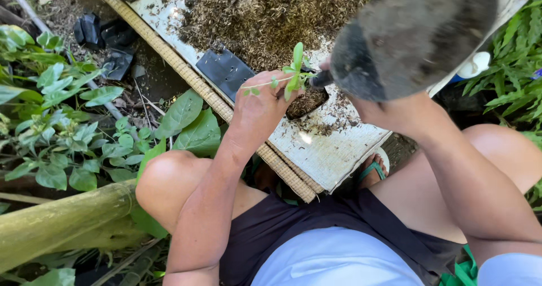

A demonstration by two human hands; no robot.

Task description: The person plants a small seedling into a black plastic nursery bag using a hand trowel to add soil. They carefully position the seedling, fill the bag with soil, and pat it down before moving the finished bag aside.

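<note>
The left hand is closed around a small green seedling, holding it upright over a dark soil-filled pot near the middle of the white board. The right hand is mostly hidden behind a dark, dirty trowel blade, gripping its handle. A heap of brown soil mix covers the board's far end, with a flat black planting bag at the left edge.
</note>
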